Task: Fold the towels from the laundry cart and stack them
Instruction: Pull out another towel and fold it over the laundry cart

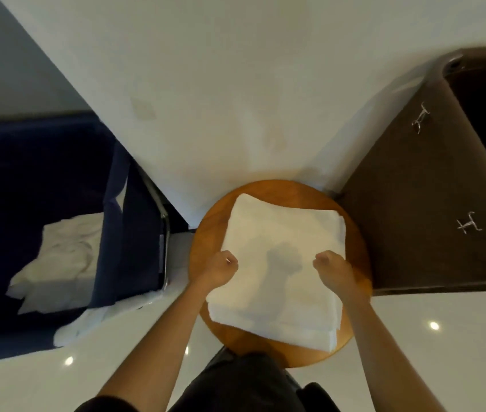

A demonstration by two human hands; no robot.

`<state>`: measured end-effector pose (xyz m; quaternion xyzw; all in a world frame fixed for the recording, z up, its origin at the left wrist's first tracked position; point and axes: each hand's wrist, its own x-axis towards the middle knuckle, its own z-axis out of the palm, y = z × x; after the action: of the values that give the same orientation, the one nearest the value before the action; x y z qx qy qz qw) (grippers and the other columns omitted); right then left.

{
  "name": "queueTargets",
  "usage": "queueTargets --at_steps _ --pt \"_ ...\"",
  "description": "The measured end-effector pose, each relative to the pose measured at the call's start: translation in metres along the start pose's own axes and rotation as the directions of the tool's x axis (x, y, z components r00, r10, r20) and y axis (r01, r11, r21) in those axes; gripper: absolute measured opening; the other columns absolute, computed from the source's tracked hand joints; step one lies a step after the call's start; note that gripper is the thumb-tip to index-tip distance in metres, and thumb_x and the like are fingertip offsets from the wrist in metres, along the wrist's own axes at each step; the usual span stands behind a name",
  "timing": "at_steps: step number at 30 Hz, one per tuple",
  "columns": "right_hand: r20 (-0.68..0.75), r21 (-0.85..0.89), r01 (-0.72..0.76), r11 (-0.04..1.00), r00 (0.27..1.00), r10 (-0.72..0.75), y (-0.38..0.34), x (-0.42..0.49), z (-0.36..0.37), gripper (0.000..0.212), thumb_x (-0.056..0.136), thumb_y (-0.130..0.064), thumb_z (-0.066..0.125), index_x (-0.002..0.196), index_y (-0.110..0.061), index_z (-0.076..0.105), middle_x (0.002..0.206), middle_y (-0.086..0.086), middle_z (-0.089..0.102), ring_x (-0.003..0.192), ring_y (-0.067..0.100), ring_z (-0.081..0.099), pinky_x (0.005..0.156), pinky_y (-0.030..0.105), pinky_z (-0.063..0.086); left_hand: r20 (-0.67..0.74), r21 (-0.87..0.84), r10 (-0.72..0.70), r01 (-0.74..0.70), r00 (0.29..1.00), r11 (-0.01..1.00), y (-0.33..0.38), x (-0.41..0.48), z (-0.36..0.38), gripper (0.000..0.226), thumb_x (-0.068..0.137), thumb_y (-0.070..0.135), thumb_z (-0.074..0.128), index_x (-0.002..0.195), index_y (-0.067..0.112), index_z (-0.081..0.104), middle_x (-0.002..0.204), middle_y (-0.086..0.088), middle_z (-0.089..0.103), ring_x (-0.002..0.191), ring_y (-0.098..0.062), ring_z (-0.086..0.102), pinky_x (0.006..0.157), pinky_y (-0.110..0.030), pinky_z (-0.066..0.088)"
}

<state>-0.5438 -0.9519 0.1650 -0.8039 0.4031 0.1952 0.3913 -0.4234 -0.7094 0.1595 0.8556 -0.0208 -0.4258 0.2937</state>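
A white towel (pixel 283 233) lies folded in layers on a round wooden table (pixel 206 233) in front of me. My left hand (pixel 220 264) grips the towel's left edge with curled fingers. My right hand (pixel 332 267) grips its right edge the same way. Both hands sit about halfway along the towel, a little above its top layer. A dark blue laundry cart (pixel 128 233) stands to the left, with crumpled white towels (pixel 63 257) lying inside it.
A brown cabinet (pixel 414 203) with metal handles stands right of the table. A white wall rises directly behind the table. A piece of white cloth (pixel 78 328) lies on the glossy white floor by the cart's near corner.
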Motion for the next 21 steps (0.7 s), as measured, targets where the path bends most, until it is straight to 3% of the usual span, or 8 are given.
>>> queueTargets --at_steps 4,8,13,18,21 --pt "0.102 -0.102 0.103 0.989 0.990 -0.093 0.006 -0.025 0.025 0.031 0.100 -0.022 0.042 0.121 -0.006 0.058 0.125 0.010 0.056 0.116 0.028 0.051 0.084 0.024 0.031 -0.006 -0.019 -0.012 0.012 1.000 1.000 -0.027 -0.049 0.015 0.015 0.094 0.016 0.049 0.104 0.013 0.061 0.092 0.001 0.058 0.097 -0.020 0.060 0.075 -0.025 0.047" --pt "0.170 -0.161 0.182 0.970 0.973 -0.155 0.004 -0.055 0.049 0.032 0.098 -0.022 0.043 0.121 -0.007 0.058 0.127 0.010 0.057 0.116 0.029 0.051 0.086 0.026 0.034 -0.064 -0.118 -0.058 0.051 0.996 0.992 -0.060 -0.100 0.027 0.022 0.093 0.014 0.048 0.106 0.002 0.062 0.098 -0.011 0.063 0.088 -0.018 0.060 0.071 -0.023 0.046" --pt "0.262 -0.199 0.277 0.940 0.939 -0.221 -0.004 -0.091 0.080 0.030 0.098 -0.023 0.045 0.120 -0.007 0.058 0.126 0.011 0.059 0.113 0.028 0.054 0.091 0.031 0.041 -0.107 -0.195 -0.175 0.152 0.979 0.969 -0.107 -0.150 0.038 0.018 0.095 0.022 0.047 0.104 0.012 0.060 0.102 -0.006 0.063 0.098 -0.020 0.061 0.081 -0.030 0.049" --pt "0.354 -0.259 0.387 0.885 0.890 -0.286 -0.023 -0.120 0.114 0.028 0.100 -0.026 0.044 0.118 -0.010 0.058 0.121 0.007 0.060 0.108 0.023 0.055 0.085 0.026 0.040 -0.175 -0.302 -0.279 0.218 0.944 0.928 -0.158 -0.186 0.038 0.018 0.093 0.019 0.048 0.102 0.010 0.060 0.101 -0.011 0.066 0.090 -0.021 0.063 0.082 -0.031 0.053" --pt "0.426 -0.309 0.478 0.822 0.842 -0.330 -0.043 -0.136 0.139 0.027 0.099 -0.027 0.044 0.116 -0.012 0.058 0.120 0.007 0.061 0.107 0.023 0.056 0.085 0.026 0.042 -0.224 -0.360 -0.314 0.221 0.923 0.906 -0.190 -0.210 0.033 0.020 0.093 0.020 0.049 0.101 0.009 0.063 0.104 -0.011 0.067 0.099 -0.027 0.064 0.091 -0.037 0.052"
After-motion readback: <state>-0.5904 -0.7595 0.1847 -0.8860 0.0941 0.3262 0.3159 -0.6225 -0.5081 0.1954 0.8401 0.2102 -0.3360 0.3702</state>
